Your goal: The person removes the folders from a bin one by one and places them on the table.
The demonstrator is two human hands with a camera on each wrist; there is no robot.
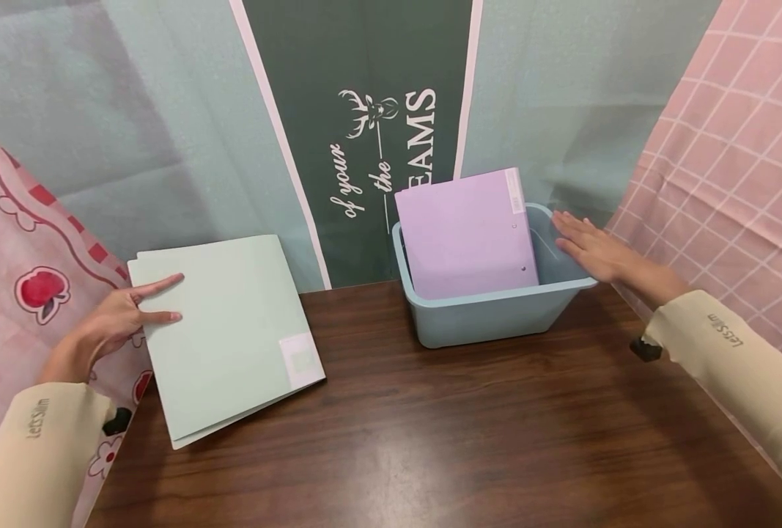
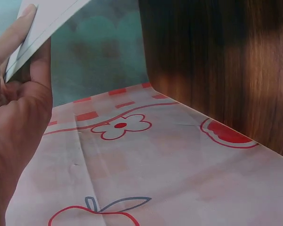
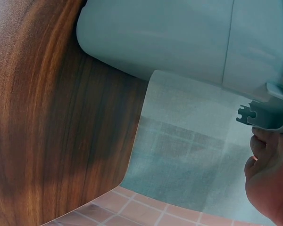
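Observation:
In the head view my left hand (image 1: 116,319) holds a pale mint file folder (image 1: 232,330) by its left edge, thumb and index finger lying on the cover. The left wrist view shows the folder's corner (image 2: 49,28) between the thumb and the other fingers. A white label marks the folder's lower right. My right hand (image 1: 591,246) rests with straight fingers at the right rim of a blue-grey plastic bin (image 1: 489,319). From the right wrist, that hand (image 3: 273,172) appears beside the bin's rim. A lilac file folder (image 1: 463,235) leans upright inside the bin.
The brown wood-grain table (image 1: 391,433) lies beneath everything. A green printed cloth (image 1: 364,44) hangs behind. Pink patterned cloth (image 1: 41,242) borders the left side, and pink checked cloth (image 1: 720,161) stands close to the right of the bin.

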